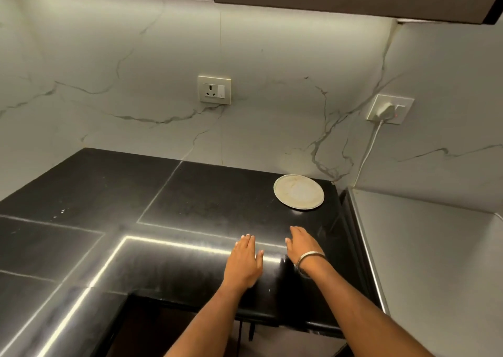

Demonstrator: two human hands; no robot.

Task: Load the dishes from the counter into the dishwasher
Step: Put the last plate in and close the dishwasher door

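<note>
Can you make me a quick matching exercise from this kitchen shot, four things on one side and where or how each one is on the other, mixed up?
Things:
1. plate
2. left hand
3. white plug
4. empty wall socket

Descriptions:
A. on the back wall, nothing plugged in
B. flat, fingers straight, over the counter near its front edge
C. lying on the counter close to the wall corner
D. in the side-wall socket, cord hanging down

Pairs: 1-C, 2-B, 3-D, 4-A
</note>
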